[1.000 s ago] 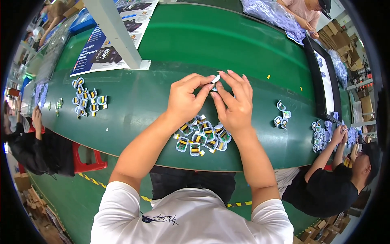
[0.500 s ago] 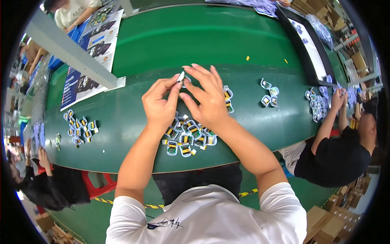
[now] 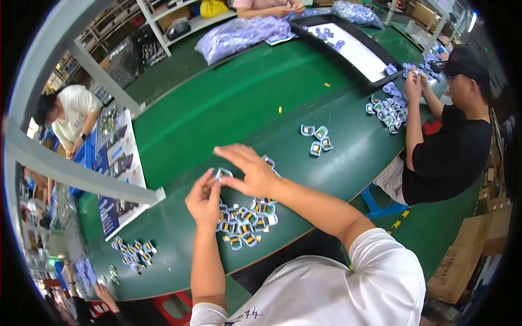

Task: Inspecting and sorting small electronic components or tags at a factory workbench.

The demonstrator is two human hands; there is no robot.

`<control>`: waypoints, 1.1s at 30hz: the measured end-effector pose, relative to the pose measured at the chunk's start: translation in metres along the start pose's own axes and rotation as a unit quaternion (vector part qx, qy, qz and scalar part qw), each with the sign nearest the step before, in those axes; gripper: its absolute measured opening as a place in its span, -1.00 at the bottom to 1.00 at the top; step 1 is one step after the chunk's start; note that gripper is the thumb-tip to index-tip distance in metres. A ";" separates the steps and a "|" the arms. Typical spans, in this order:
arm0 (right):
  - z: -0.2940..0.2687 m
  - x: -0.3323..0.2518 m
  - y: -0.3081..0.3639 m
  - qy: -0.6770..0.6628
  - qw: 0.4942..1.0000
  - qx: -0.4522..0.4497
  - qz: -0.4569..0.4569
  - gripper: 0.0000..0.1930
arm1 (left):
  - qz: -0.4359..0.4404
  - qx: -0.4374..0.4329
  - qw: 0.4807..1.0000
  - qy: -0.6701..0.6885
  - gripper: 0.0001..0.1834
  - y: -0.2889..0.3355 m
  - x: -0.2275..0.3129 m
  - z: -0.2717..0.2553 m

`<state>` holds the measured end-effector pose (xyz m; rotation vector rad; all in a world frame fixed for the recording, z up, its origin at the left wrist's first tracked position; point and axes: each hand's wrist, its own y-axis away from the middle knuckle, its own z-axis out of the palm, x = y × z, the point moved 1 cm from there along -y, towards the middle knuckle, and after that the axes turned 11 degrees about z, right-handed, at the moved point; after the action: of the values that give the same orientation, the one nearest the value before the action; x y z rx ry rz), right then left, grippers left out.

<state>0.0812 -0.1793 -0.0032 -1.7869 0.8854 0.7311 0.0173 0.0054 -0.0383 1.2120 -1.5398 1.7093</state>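
Observation:
Above the middle of the green table, my left hand [image 3: 204,201] is closed in a pinch at a small pale-blue plastic casing [image 3: 223,174]. My right hand [image 3: 251,169] is held close over it, fingers stretched out and apart, the thumb beside the casing. Whether that thumb touches it I cannot tell. Below my hands lies a pile of similar casings [image 3: 247,218] with green circuit boards and yellow tape. My right hand partly covers one more casing [image 3: 270,163] beyond it.
More casings lie in a left cluster [image 3: 133,254] and a small group [image 3: 315,146] to the right. A black-rimmed tray [image 3: 381,82] stands at the far right, near a co-worker's hands [image 3: 414,84]. A grey metal frame [image 3: 81,175] rises at left beside a printed sheet [image 3: 122,163].
The view has swung, so the table now slants and more of the far side shows. My hands stay together at the casing; my right fingers have stretched out flatter.

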 end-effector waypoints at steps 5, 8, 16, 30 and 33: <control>-0.006 0.006 0.002 -0.032 0.995 -0.095 0.010 -0.71 | 0.005 -0.016 0.998 0.052 -0.59 0.000 0.003 0.006; -0.020 0.012 0.009 -0.015 0.997 -0.071 0.009 -0.74 | 0.005 -0.018 0.999 0.028 -0.67 -0.005 0.015 0.008; -0.105 0.036 0.050 0.239 0.965 0.095 0.052 -0.80 | 0.016 0.031 0.992 -0.123 -0.59 0.001 0.043 0.000; -0.110 0.053 0.081 0.241 0.959 0.125 0.081 -0.77 | 0.078 0.304 0.935 -0.163 -0.56 0.095 0.090 -0.049; -0.114 0.051 0.085 0.218 0.953 0.187 0.097 -0.77 | 0.124 0.293 0.923 -0.217 -0.55 0.122 0.091 -0.060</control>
<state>0.0489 -0.3206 -0.0473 -1.5505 1.4076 0.2565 -0.1433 0.0226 -0.0146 1.8631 -1.5150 2.2889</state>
